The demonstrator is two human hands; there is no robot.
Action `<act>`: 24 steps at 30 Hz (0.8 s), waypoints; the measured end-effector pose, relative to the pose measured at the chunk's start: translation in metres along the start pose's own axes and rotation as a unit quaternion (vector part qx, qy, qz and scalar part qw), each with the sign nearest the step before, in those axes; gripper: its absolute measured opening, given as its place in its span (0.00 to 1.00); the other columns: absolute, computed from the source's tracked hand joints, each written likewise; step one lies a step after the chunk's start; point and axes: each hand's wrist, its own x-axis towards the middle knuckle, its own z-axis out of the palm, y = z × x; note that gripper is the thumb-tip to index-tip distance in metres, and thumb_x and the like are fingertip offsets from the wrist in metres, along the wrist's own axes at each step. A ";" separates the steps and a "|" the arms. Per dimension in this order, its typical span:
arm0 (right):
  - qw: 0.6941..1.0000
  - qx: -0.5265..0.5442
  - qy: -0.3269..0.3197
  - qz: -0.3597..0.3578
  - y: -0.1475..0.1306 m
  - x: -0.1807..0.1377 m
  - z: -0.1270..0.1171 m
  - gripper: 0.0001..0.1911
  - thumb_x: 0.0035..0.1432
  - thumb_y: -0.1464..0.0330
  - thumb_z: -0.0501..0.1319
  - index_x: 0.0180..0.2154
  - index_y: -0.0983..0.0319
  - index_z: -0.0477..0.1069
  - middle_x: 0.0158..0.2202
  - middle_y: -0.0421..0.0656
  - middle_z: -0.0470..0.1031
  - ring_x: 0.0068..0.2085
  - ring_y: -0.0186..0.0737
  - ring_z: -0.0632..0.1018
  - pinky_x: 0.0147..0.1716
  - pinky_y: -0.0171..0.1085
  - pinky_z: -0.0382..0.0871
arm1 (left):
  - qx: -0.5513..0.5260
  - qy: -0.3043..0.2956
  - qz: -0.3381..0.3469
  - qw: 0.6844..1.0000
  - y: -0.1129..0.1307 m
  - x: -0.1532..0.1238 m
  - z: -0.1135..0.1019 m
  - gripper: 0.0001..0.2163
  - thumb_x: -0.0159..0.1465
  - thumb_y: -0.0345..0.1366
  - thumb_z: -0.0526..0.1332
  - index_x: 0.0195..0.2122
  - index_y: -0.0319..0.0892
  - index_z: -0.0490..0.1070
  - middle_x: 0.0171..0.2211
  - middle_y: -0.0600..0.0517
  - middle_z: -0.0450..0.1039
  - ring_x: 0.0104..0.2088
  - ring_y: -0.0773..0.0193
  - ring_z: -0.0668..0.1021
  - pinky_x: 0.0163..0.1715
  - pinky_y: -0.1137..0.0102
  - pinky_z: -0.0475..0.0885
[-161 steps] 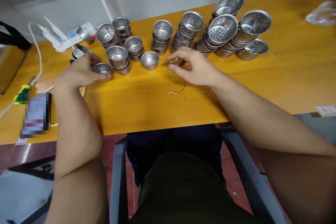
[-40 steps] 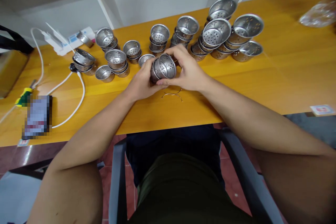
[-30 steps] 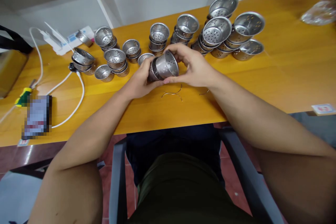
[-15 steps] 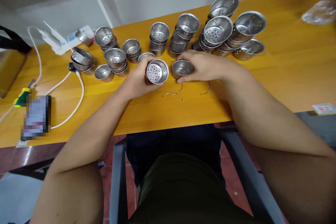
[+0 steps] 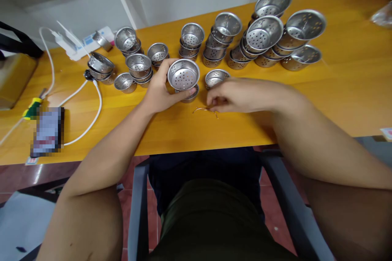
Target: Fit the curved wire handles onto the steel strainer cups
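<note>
My left hand is wrapped round a perforated steel strainer cup, held upright just above the yellow wooden table. My right hand lies low on the table with its fingertips pinched on a thin bent wire handle. A single loose strainer cup stands just behind my right hand. Behind both hands, stacks of small strainer cups and wider strainer bowls run along the back of the table.
At the left lie a white power strip with its white cable, a green-handled tool and a blurred phone-like object. A chair frame shows under the table edge.
My hands pulled two nested cups apart; my right hand set one down and dropped to the wire handle. My left hand turned its cup upright.
</note>
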 end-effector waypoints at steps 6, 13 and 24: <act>0.988 -0.128 -0.034 0.078 -0.026 0.017 0.016 0.10 0.78 0.75 0.69 0.45 0.59 0.89 0.45 0.50 0.93 0.42 0.49 0.85 0.40 0.44 0.64 | 0.000 -0.001 0.001 1.000 0.001 0.000 0.000 0.49 0.66 0.79 0.85 0.75 0.53 0.76 0.66 0.43 0.86 0.74 0.31 0.89 0.81 0.32 0.85; 0.983 -0.149 -0.042 0.097 -0.041 0.017 0.012 0.09 0.84 0.69 0.69 0.48 0.61 0.89 0.49 0.54 0.94 0.43 0.51 0.86 0.39 0.45 0.63 | -0.012 0.005 0.002 1.000 0.003 0.000 0.000 0.47 0.66 0.78 0.85 0.75 0.54 0.77 0.66 0.44 0.87 0.73 0.34 0.90 0.79 0.35 0.86; 0.987 -0.113 -0.033 0.108 -0.027 0.017 0.011 0.05 0.77 0.72 0.70 0.44 0.59 0.85 0.44 0.50 0.91 0.40 0.48 0.82 0.40 0.44 0.64 | 0.028 0.013 0.018 0.999 -0.004 0.000 0.000 0.51 0.65 0.83 0.82 0.76 0.55 0.74 0.68 0.43 0.85 0.77 0.30 0.88 0.84 0.31 0.83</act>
